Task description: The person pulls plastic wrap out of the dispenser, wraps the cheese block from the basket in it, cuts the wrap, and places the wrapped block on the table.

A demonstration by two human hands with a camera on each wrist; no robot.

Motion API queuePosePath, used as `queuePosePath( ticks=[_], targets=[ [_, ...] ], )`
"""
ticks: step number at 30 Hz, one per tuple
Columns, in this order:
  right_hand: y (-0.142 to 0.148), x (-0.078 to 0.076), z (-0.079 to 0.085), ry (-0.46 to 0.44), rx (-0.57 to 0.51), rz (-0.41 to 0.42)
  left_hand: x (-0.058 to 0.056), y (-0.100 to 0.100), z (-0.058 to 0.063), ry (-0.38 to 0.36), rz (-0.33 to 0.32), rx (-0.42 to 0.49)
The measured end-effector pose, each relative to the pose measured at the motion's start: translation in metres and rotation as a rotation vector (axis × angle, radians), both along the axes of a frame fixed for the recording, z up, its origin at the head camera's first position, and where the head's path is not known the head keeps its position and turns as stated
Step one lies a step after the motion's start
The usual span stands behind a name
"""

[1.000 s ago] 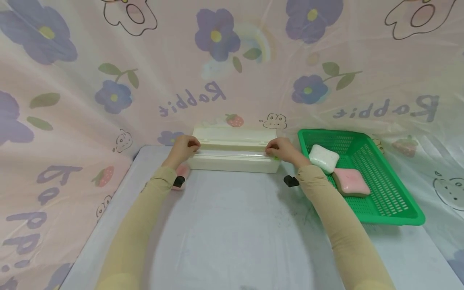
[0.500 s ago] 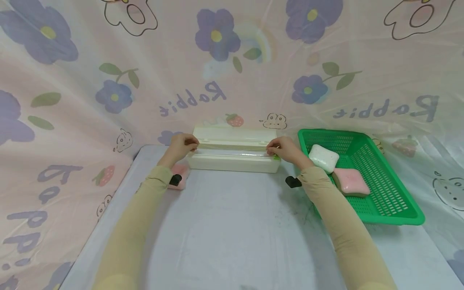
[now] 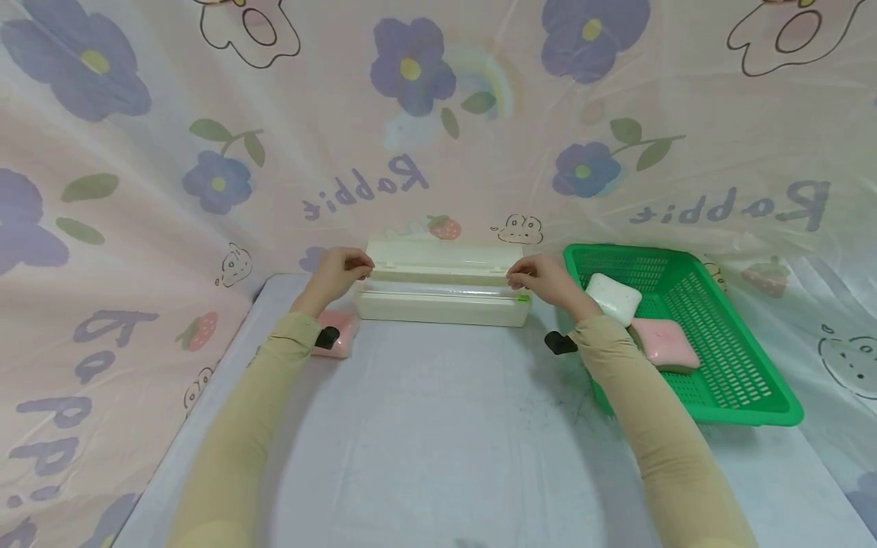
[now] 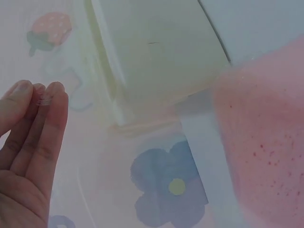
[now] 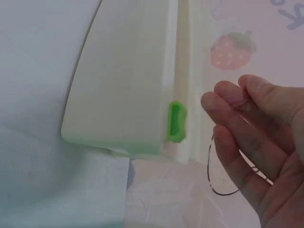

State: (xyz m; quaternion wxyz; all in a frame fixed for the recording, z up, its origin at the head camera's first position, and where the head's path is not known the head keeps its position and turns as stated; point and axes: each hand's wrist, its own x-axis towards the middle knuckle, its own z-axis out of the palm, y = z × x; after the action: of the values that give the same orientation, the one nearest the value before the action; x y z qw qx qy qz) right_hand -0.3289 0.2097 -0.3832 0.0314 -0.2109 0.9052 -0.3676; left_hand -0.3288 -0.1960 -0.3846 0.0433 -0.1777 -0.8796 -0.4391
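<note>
A cream cling film dispenser (image 3: 441, 310) lies along the back of the table, its lid (image 3: 445, 253) raised against the backdrop. Clear cling film (image 3: 445, 289) shows as a shiny strip along its opening. At the left end, my left hand (image 3: 336, 275) pinches the film between thumb and fingertips; a clear bit (image 4: 43, 98) glints there in the left wrist view. My right hand (image 3: 546, 278) pinches the film's other side, near the green slide cutter (image 5: 177, 121). Both hands are raised just above the box. A pink sponge-like block (image 3: 339, 335) sits below my left wrist.
On the right stands a green plastic basket (image 3: 788, 411). Inside it lie a white block (image 3: 614, 299) and a pink block (image 3: 664, 344), both shiny on top. A patterned cloth backdrop (image 3: 438, 137) rises behind the white table (image 3: 438, 441).
Both hands have moved slightly outward, the left one also up. The pink block beside the dispenser shows more from behind the left wrist. The dispenser has stayed put.
</note>
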Motion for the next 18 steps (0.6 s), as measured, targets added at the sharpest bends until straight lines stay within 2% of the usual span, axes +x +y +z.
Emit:
queuePosePath(
  ticks=[11, 18],
  targets=[
    [0.002, 0.009, 0.016, 0.047, -0.014, 0.024, 0.004, -0.008, 0.010, 0.023, -0.021, 0.039],
    [0.002, 0.015, 0.028, 0.112, 0.001, 0.019, 0.009, -0.009, 0.020, 0.072, 0.012, 0.039]
  ],
)
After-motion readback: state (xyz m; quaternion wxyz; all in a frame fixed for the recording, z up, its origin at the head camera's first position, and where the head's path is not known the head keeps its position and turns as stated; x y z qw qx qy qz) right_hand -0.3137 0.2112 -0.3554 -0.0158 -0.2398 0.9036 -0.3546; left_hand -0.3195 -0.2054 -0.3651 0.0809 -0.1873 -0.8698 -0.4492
